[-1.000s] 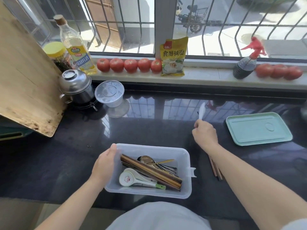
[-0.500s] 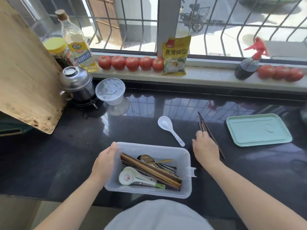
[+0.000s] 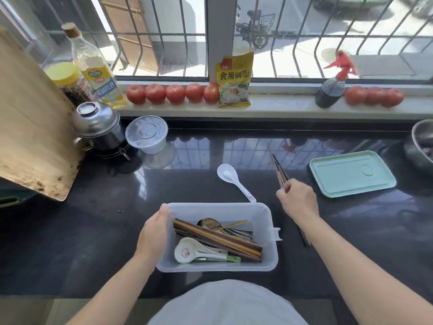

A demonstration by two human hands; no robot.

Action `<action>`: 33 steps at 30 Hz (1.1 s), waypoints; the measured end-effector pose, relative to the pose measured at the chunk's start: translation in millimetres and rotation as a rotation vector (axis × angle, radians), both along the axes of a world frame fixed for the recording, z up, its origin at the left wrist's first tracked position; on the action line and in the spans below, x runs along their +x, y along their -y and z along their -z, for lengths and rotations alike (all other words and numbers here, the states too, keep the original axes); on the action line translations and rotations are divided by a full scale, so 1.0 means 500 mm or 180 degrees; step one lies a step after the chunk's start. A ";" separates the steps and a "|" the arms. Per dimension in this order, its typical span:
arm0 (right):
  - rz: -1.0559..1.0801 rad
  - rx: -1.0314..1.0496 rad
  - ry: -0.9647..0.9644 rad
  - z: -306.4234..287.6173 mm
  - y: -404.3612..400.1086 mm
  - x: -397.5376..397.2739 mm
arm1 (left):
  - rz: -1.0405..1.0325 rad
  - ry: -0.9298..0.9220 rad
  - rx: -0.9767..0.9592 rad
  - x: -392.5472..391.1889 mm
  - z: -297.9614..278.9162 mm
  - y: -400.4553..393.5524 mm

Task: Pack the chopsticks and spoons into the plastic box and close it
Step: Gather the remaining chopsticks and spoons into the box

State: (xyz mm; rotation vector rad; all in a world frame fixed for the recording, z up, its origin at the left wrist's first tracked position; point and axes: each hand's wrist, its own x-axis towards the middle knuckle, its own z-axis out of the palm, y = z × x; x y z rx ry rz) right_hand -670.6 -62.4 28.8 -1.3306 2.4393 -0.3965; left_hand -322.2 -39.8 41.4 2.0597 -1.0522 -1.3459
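A clear plastic box sits at the counter's near edge, holding brown chopsticks, metal spoons and white ceramic spoons. My left hand grips the box's left rim. My right hand is closed on a bundle of dark chopsticks to the right of the box; their far ends stick out past my fingers. A white ceramic spoon lies on the counter just beyond the box. The mint-green lid lies flat at the right.
A wooden cutting board leans at the left, beside a steel pot and a clear lidded tub. Tomatoes, an oil bottle, a yellow packet and a spray bottle line the windowsill. A metal bowl sits far right.
My right hand let go of the white spoon, which now lies on the counter, then closed on the dark chopsticks and has lifted their near ends. My left hand stayed on the box.
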 end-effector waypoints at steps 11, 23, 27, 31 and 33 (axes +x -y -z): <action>-0.3233 0.1118 -0.0525 -0.050 -0.097 0.250 | -0.0190 -0.0956 0.0247 0.010 0.020 0.007; -0.0627 -0.0704 0.0188 -0.030 -0.052 0.073 | 0.0028 -0.0317 0.0025 0.010 0.021 0.009; 0.0056 0.0607 -0.0142 0.073 -0.075 -0.040 | 0.0037 -0.0270 -0.0021 0.006 0.017 0.010; -0.0025 0.0535 -0.0390 0.134 -0.121 -0.049 | 0.0074 -0.0249 -0.0078 0.008 0.020 0.008; -0.0148 0.0483 -0.0684 0.131 -0.119 -0.042 | 0.0078 -0.0254 -0.0120 0.007 0.020 0.007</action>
